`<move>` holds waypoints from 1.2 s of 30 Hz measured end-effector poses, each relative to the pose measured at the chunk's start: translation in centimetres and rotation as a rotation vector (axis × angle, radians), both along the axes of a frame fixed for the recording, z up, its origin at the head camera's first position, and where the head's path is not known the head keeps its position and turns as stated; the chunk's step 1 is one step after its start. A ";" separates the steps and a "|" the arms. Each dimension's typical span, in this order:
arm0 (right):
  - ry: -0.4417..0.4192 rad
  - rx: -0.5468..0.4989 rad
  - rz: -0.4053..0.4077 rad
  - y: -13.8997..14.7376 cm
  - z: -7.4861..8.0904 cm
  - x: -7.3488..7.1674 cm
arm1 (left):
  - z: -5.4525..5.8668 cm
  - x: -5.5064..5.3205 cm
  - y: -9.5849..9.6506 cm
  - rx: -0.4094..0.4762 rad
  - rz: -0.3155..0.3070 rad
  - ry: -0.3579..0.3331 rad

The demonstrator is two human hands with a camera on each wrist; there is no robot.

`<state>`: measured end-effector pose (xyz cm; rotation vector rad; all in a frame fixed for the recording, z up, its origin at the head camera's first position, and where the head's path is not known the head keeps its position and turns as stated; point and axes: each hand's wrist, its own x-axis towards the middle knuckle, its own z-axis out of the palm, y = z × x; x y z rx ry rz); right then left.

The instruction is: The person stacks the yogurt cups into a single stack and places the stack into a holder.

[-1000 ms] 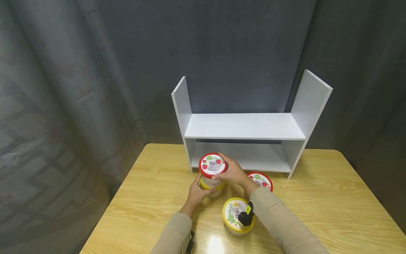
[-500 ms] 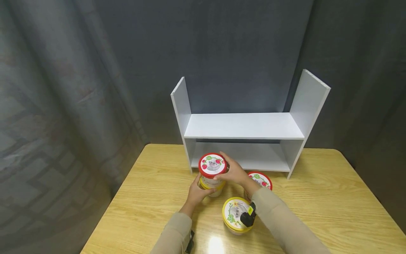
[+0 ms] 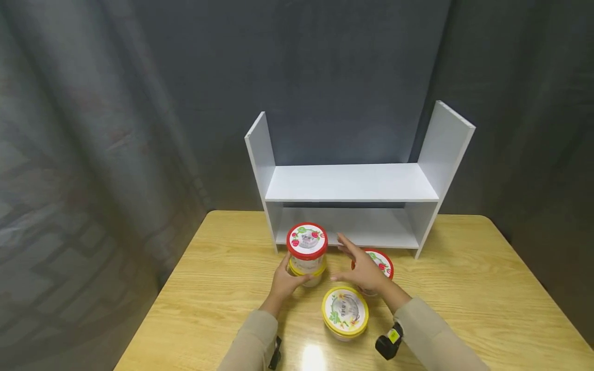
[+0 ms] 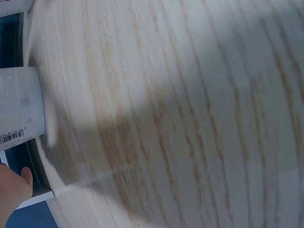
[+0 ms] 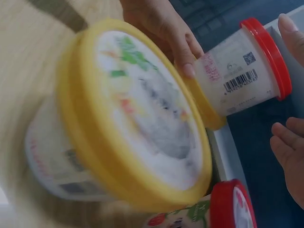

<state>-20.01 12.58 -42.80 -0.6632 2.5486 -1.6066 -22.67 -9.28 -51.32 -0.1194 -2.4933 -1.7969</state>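
A paper tub with a red lid (image 3: 307, 242) stands on top of a yellow-lidded tub (image 3: 316, 280), making a stack of two. My left hand (image 3: 284, 282) grips the lower tub, thumb at the front near its yellow rim. Just right of the stack is my right hand (image 3: 365, 270), fingers spread and apart from the tubs. In the right wrist view the upper tub (image 5: 240, 71) shows a barcode on its side. Below the right hand stands another yellow-lidded tub (image 3: 345, 312); a second red-lidded tub (image 3: 382, 263) is partly hidden behind that hand.
Behind the tubs stands a white two-tier shelf (image 3: 352, 183) with tall side panels. All of it rests on a light wooden table (image 3: 473, 288). Grey curtains (image 3: 343, 77) hang at the back and sides.
The right hand has let go of the upper red-lidded tub and moved right, its fingers opening. The left hand keeps its grip on the lower tub. The head view has shifted slightly.
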 end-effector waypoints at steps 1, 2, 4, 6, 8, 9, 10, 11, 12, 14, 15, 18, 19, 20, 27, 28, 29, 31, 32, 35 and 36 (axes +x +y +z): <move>0.015 0.005 0.009 0.2 -0.2 0.3 | 0.0 0.0 0.0 0.003 0.005 -0.001; 0.026 0.008 0.013 0.3 -0.4 0.6 | -0.1 0.0 -0.1 0.003 0.008 0.001; 0.044 0.016 0.018 0.4 -0.7 1.2 | -0.1 0.0 -0.2 0.003 0.006 0.012; 0.046 0.017 0.017 0.6 -1.1 1.8 | -0.2 -0.1 -0.2 0.007 0.003 0.020; 0.035 -0.002 0.026 0.7 -1.5 2.4 | -0.2 -0.1 -0.2 0.017 -0.001 0.018; 0.028 -0.012 0.037 0.8 -1.6 2.7 | -0.2 -0.1 -0.2 0.022 -0.005 0.019; 0.025 -0.022 0.048 0.8 -1.8 3.0 | -0.2 -0.1 -0.1 0.029 -0.003 0.017; 0.018 -0.031 0.057 0.9 -2.0 3.3 | -0.2 -0.2 -0.1 0.033 -0.005 0.016; 0.013 -0.042 0.066 1.0 -2.2 3.6 | -0.2 -0.1 -0.1 0.035 -0.006 0.013; 0.018 -0.054 0.079 1.2 -2.5 4.2 | -0.3 -0.1 -0.1 0.033 -0.004 0.013; 0.021 -0.058 0.079 1.3 -2.7 4.5 | -0.3 -0.1 -0.1 0.031 -0.006 0.018; 0.057 -0.008 0.050 1.5 -3.5 5.2 | -0.2 0.0 0.0 0.025 0.003 0.022; 0.077 0.021 0.035 1.6 -3.7 5.4 | -0.2 0.0 0.0 0.025 0.003 0.023; 0.085 0.046 0.022 1.6 -4.0 5.5 | -0.2 0.0 0.0 0.028 0.001 0.027; 0.063 0.086 -0.024 2.0 -5.2 6.5 | -0.2 -0.1 0.0 0.055 -0.006 0.024; 0.056 0.090 -0.028 2.0 -5.4 6.6 | -0.3 -0.1 0.0 0.059 -0.009 0.016; 0.052 0.095 -0.030 2.1 -5.5 6.7 | -0.3 -0.1 0.0 0.064 -0.009 0.006; 0.041 0.108 -0.042 2.1 -5.7 6.8 | -0.3 -0.1 0.0 0.068 -0.008 -0.004; 0.039 0.115 -0.044 2.1 -5.8 6.9 | -0.3 -0.1 0.0 0.069 -0.008 -0.010; 0.029 0.112 -0.036 2.2 -6.1 6.9 | -0.5 -0.2 0.0 0.080 -0.004 -0.014; 0.029 0.110 -0.033 2.2 -6.3 6.9 | -0.5 -0.2 0.0 0.083 -0.002 -0.014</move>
